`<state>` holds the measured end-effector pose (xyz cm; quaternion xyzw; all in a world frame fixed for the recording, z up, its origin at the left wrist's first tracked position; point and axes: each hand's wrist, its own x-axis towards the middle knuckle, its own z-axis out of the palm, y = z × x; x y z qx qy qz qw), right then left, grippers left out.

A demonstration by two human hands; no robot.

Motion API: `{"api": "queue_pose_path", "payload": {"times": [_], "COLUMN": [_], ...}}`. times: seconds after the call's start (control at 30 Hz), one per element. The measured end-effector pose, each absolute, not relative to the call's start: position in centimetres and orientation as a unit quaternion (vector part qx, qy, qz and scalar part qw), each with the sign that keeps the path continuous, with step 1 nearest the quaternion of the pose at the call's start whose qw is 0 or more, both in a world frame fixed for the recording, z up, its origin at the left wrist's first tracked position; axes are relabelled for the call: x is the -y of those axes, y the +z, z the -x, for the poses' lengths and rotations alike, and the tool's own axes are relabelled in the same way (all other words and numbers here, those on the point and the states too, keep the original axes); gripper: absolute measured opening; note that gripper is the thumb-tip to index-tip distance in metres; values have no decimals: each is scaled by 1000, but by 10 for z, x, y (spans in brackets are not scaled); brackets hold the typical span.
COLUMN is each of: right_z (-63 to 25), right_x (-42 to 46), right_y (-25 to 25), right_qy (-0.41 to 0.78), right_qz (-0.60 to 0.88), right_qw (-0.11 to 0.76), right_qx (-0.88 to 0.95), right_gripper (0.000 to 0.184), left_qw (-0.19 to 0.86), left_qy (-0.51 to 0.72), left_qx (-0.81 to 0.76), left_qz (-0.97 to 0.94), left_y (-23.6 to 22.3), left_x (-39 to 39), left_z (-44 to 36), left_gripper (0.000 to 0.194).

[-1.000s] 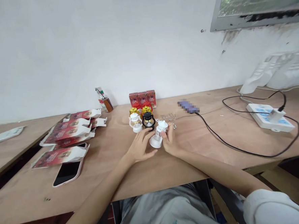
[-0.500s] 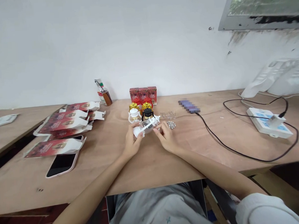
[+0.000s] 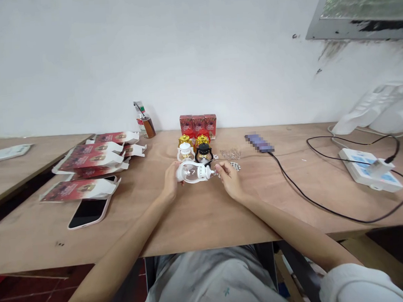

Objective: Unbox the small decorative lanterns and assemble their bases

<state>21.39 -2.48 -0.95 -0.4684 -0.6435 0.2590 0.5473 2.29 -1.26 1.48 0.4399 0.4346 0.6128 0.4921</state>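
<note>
A small white lantern [image 3: 190, 171] with a clear globe lies on its side in the air between my hands. My left hand [image 3: 171, 179] is closed around its base, at the left end. At the lantern's top end, the fingers of my right hand [image 3: 229, 178] are pinched together on something too small to make out. Just behind stand another white lantern [image 3: 185, 151] and a black lantern [image 3: 203, 153]. Gold lanterns [image 3: 184, 140] and red ones are behind those. Small thin metal pieces [image 3: 232, 154] and several round silver discs [image 3: 235, 165] lie near my right hand.
Red boxes [image 3: 198, 124] stand against the wall. Flattened red cartons [image 3: 89, 157] lie at left, partly over a phone [image 3: 89, 212]. A cup with tools [image 3: 148, 127] is behind them. At right are a blurred phone [image 3: 259, 143], a black cable [image 3: 314, 203] and a power strip [image 3: 369, 170].
The lantern has turned from a slant to nearly level, its top pointing right. My right hand has shifted from the lantern's side to its top end. The view has moved slightly.
</note>
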Motion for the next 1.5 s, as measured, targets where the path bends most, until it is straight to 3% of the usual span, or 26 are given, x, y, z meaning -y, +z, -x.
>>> {"api": "queue_pose_path", "payload": {"times": [0.23,0.63,0.73,0.87,0.97,1.07,1.2,1.5], "right_z": [-213,-216,-214,-227,-255,-289,-322,-320], "right_x": [29,37,37,17,-10,-32,-46,-49], "right_y": [-10,-2,-1,3,2,-3,-15,-17], "right_qy": [239,196,247,309,276,177,44,-56], "right_qz": [457,429,413,434,481,553,639,679], "right_qw": [426,410,455,597,673,692,606,281], "right_qx": [743,781,749,600,489,429,472,676], "right_gripper": [33,34,38,40,43,46,47,32], "left_qw": [517,480,495,538,580,608,651,679], "left_qy": [568,585,576,583,580,572,567,618], "left_qx": [-450,-504,-501,-472,-454,-456,-427,-347], "left_qz": [-456,-416,-415,-385,-348,-310,-271,-191], "left_y": [6,6,5,9,14,19,25,27], "left_x": [16,10,8,7,8,9,11,11], "left_z": [-30,-23,-22,-21,-21,-21,-19,-15], "left_gripper": [23,27,27,27,26,23,21,18]}}
